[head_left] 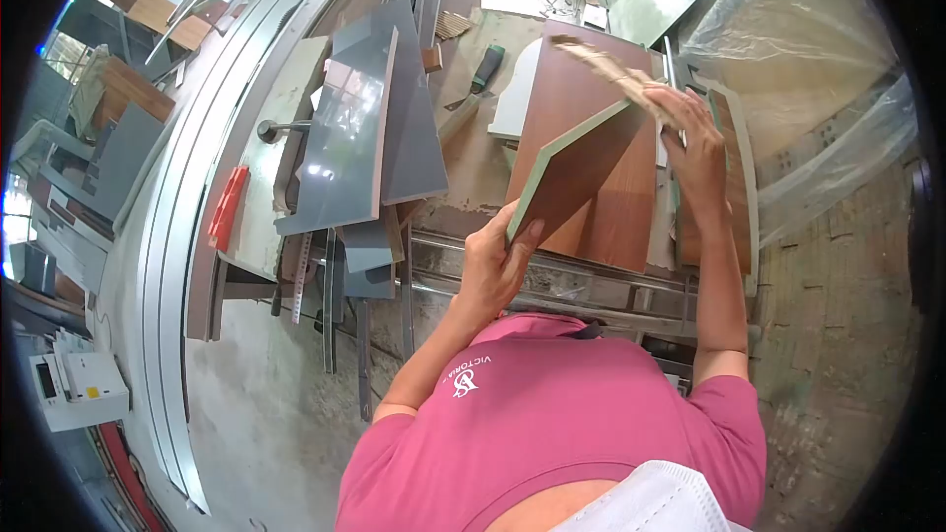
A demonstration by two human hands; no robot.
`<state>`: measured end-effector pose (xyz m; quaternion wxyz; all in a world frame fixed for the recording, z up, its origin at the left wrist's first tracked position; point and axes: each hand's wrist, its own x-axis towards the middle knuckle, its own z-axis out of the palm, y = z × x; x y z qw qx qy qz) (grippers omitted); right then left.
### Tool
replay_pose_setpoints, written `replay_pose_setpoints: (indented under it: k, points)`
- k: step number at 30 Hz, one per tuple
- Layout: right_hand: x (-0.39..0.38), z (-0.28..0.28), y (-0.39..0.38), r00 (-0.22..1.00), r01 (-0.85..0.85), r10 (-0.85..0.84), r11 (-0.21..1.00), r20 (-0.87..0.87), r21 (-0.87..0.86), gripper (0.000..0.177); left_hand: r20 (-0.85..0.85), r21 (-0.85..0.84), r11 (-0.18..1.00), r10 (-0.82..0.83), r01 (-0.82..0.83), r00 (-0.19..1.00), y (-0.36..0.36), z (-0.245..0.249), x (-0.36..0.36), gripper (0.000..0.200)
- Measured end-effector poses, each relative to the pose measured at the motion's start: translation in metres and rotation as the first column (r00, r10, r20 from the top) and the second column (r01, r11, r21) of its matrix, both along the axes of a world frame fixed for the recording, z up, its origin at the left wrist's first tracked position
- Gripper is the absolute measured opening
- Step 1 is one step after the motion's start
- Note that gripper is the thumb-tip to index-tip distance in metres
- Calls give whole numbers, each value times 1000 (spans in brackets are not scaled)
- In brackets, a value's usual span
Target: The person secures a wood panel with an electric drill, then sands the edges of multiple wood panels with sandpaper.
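"VICTORIA" is read on the pink shirt (471, 376). A brown board (581, 172) is held tilted over the tabletop (471, 163). Its lower corner is gripped by the left hand (493, 261) and its upper edge is clasped by the raised right hand (695, 143).

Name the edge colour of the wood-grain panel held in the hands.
Pale green; the panel face is reddish-brown. Head view.

Dusty workbench (469, 163) under grey panels (355, 128), brown laminate boards (574, 79) and a green-handled tool (485, 67).
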<state>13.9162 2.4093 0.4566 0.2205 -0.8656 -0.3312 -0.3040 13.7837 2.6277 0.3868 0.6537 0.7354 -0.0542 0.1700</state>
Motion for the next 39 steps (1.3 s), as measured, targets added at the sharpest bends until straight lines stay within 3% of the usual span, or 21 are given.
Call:
replay_pose_setpoints:
  k: [2, 3, 5, 6, 8, 10, 13, 16, 18, 19, 21, 22, 23, 25, 27, 29, 31, 32, 34, 37, 39]
  points:
    - [29, -24, -24, 975, 209, -203, 976, -86, 63, 36, -37, -3, 1000, 15, -16, 999, 1, 2, -2, 26]
    - [45, -38, -37, 975, 209, -203, 976, -88, 65, 36, -81, -7, 1000, 23, -24, 996, 2, 3, -5, 26]
    - [67, -69, -59, 780, 519, -515, 850, -356, -93, 38, -101, -19, 999, 40, -42, 994, 3, -1, -7, 25]
    - [68, -88, -65, 778, 523, -518, 847, -356, -90, 38, -115, -32, 997, 59, -64, 992, 4, -3, -7, 24]
    - [72, -126, -71, 695, 515, -129, 775, -708, 365, 37, -75, -49, 994, 95, -98, 993, 2, -10, -5, 24]
    - [61, -161, -56, 796, 292, 177, 725, -579, 624, 37, -85, -65, 987, 141, -147, 986, 2, -9, -5, 22]
    - [19, -163, -27, 780, 195, 237, 788, -580, 584, 38, -73, -97, 976, 190, -197, 979, 0, -15, -4, 22]
    - [-17, -178, -29, 765, 283, 121, 818, -632, 500, 38, -80, -106, 971, 208, -216, 975, 0, -16, 0, 22]
    - [-46, -168, -32, 671, 394, -35, 863, -741, 316, 35, -106, -105, 964, 234, -244, 967, 1, -14, 2, 23]
    - [-55, -169, -36, 665, 398, -33, 861, -746, 316, 35, -112, -100, 965, 232, -244, 966, 1, -10, 3, 23]
    - [-68, -169, -43, 789, 341, -117, 900, -604, 271, 31, -165, -179, 954, 211, -240, 963, 0, -3, 11, 24]
    - [-76, -160, -43, 788, 341, -116, 900, -605, 272, 31, -226, -321, 918, 164, -232, 960, -1, -3, 15, 25]
    - [-83, -146, -42, 757, 429, -192, 867, -625, 254, 30, -227, -319, 918, 166, -235, 960, -2, -5, 20, 25]
    - [-92, -129, -44, 719, 508, -259, 829, -646, 233, 29, -294, -533, 822, 43, -201, 955, -2, -8, 29, 33]
    - [-98, -124, -50, 820, 464, -298, 846, -490, 262, 29, -328, -507, 830, 61, -230, 943, -7, -10, 38, 35]
    - [-106, -120, -51, 883, 361, -255, 906, -393, 223, 30, -338, -656, 714, 11, -244, 941, -17, -14, 48, 26]
    - [-117, -113, -43, 991, 40, -17, 984, -136, 171, 33, -342, -710, 666, -41, -230, 939, -19, -21, 58, 28]
    - [-124, -118, -41, 996, -9, 22, 989, -86, 149, 37, -412, -756, 591, -99, -279, 906, -19, -32, 64, 30]
    - [-140, -130, -32, 995, -65, 75, 989, -70, 136, 36, -490, -825, 441, -248, -353, 836, -22, -28, 66, 34]
    - [-149, -148, -39, 985, -99, 120, 982, -125, 161, 35, -505, -847, 373, -346, -378, 790, -25, -39, 67, 32]
    - [-143, -150, -46, 999, 20, -15, 992, -38, 124, 34, -509, -850, 355, -363, -390, 780, -26, -39, 65, 33]
